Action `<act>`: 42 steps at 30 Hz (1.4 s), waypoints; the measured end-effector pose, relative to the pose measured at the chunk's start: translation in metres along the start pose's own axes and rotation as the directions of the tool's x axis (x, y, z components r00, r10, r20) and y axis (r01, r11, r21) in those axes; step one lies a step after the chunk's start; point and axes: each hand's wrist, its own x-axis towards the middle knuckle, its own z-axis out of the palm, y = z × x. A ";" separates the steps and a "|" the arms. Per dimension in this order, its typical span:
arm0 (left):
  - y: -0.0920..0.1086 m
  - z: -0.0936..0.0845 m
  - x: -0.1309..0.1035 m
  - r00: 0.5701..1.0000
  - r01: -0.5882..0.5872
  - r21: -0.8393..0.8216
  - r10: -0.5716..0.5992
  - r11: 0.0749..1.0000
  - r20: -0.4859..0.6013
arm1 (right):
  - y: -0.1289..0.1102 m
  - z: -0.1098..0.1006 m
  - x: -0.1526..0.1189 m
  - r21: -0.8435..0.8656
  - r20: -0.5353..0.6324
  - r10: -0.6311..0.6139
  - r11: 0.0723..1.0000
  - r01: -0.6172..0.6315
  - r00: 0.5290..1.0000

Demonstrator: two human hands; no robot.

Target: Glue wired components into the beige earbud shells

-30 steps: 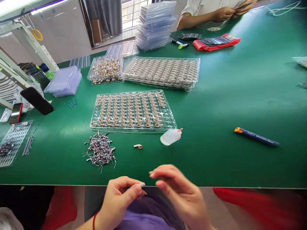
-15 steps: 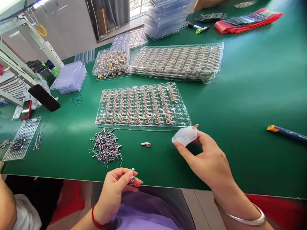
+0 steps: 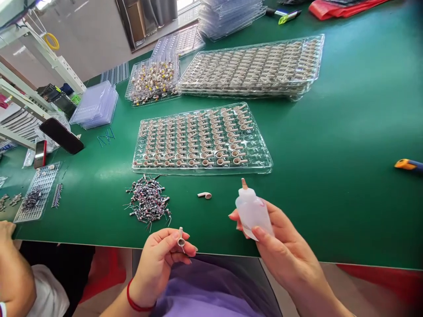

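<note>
Between thumb and fingers, my left hand point(image 3: 161, 248) pinches a small beige earbud shell point(image 3: 181, 241), its round opening facing up and a thin wire hanging from it. My right hand point(image 3: 280, 242) grips a translucent white squeeze bottle point(image 3: 254, 215) with a tan nozzle, tilted slightly and nozzle upward. Between the hands, a loose earbud shell point(image 3: 205, 195) lies on the green table. A pile of tiny wired parts point(image 3: 148, 200) sits to its left. Behind them is a clear tray point(image 3: 261, 160) holding rows of such shells, with its right-hand column vacant.
A stack of filled trays point(image 3: 251, 70) stands farther back, beside a tray of white-and-yellow parts point(image 3: 155, 81). Phones point(image 3: 61, 135) and a white grid tray point(image 3: 39, 193) are at left, near another person's arm point(image 3: 15, 268). A blue-and-orange tool point(image 3: 410, 165) lies far right.
My right hand has turned the bottle from lying sideways to nearly upright and brought it lower. My left hand still holds the shell, its opening now more visible. The view has shifted slightly.
</note>
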 end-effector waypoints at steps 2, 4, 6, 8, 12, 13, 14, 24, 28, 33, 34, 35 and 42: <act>0.001 -0.002 0.000 1.000 0.012 -0.036 -0.011 0.999 0.014 | -0.001 0.001 0.000 -0.006 -0.030 -0.005 1.000 0.005 1.000; 0.002 -0.004 0.001 0.999 0.022 -0.078 -0.020 0.997 0.027 | -0.001 0.002 0.000 -0.010 -0.050 0.001 1.000 -0.001 0.999; 0.004 -0.007 0.002 0.999 0.036 -0.119 -0.031 0.992 0.041 | -0.001 0.002 0.000 -0.012 -0.053 0.009 1.000 -0.010 0.999; 0.005 -0.010 0.004 0.998 0.053 -0.152 -0.045 0.987 0.053 | -0.001 0.001 -0.001 -0.015 -0.053 0.014 1.000 -0.015 0.998; 0.009 -0.015 0.006 0.995 0.084 -0.213 -0.071 0.973 0.067 | 0.000 0.000 -0.003 -0.003 -0.051 0.015 1.000 -0.016 0.999; 0.010 -0.016 0.006 0.994 0.091 -0.228 -0.075 0.970 0.074 | 0.000 0.000 -0.003 0.001 -0.053 0.017 1.000 -0.017 0.998; 0.011 -0.017 0.006 0.993 0.098 -0.239 -0.079 0.966 0.087 | 0.000 0.000 -0.003 0.003 -0.056 0.021 1.000 -0.021 0.998; 0.012 -0.029 0.007 0.962 0.099 -0.341 -0.001 0.935 0.274 | -0.001 0.002 -0.001 0.036 -0.099 0.067 0.997 -0.064 0.993; 0.010 -0.031 0.007 0.958 0.086 -0.335 0.015 0.938 0.287 | 0.000 0.003 0.000 0.045 -0.107 0.059 0.997 -0.054 0.993; 0.011 -0.030 0.007 0.962 0.079 -0.311 0.009 0.947 0.273 | -0.001 0.003 -0.001 0.041 -0.094 0.052 0.998 -0.049 0.994; 0.012 -0.030 0.007 0.961 0.080 -0.310 0.009 0.947 0.275 | -0.001 0.003 -0.001 0.038 -0.096 0.047 0.998 -0.044 0.994; 0.012 -0.029 0.006 0.961 0.081 -0.310 0.009 0.947 0.278 | -0.001 0.003 -0.001 0.036 -0.100 0.040 0.999 -0.037 0.994; 0.011 -0.029 0.007 0.964 0.084 -0.321 0.004 0.943 0.265 | 0.005 -0.002 -0.001 0.038 -0.078 0.022 0.999 -0.019 0.997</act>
